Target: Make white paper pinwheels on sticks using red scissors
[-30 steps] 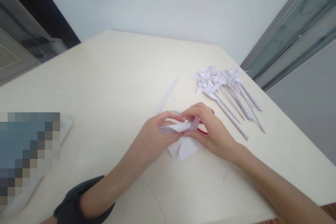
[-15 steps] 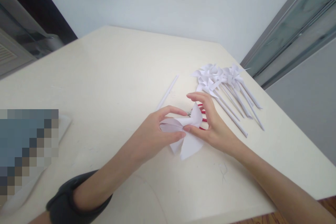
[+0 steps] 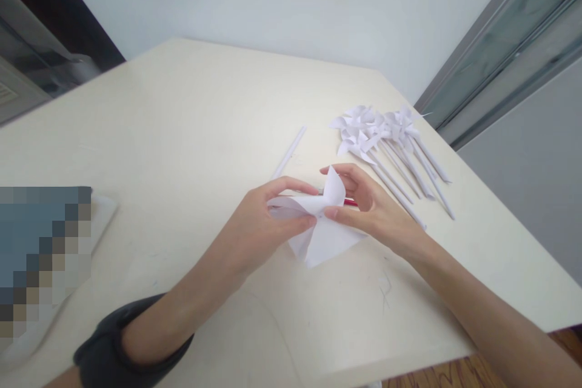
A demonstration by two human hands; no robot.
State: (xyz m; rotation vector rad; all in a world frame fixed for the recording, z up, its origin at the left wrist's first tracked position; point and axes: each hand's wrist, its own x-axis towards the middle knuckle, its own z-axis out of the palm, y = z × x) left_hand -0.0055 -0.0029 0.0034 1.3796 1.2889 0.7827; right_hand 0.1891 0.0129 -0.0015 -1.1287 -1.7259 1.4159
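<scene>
A white paper pinwheel head [image 3: 334,237], with its corners partly curled in toward the middle, is held between both hands above the table. My left hand [image 3: 273,215] grips its left side, thumb in front near the centre and fingers behind. At the centre, the thumb of my right hand [image 3: 359,197] presses on the paper, its fingers curled behind. A red-handled tool [image 3: 351,202] lies behind the paper, mostly hidden. Just beyond my left hand lies a rolled white paper stick [image 3: 290,151].
Several finished white pinwheels [image 3: 364,127] on paper sticks lie at the right of the cream table [image 3: 191,109]. A blurred-out flat object [image 3: 40,236] sits at the left edge. Walls stand behind the table.
The pinwheel head has turned slightly in my hands, its lower right flap now spread further right. The red handles are more covered. The view has shifted a little.
</scene>
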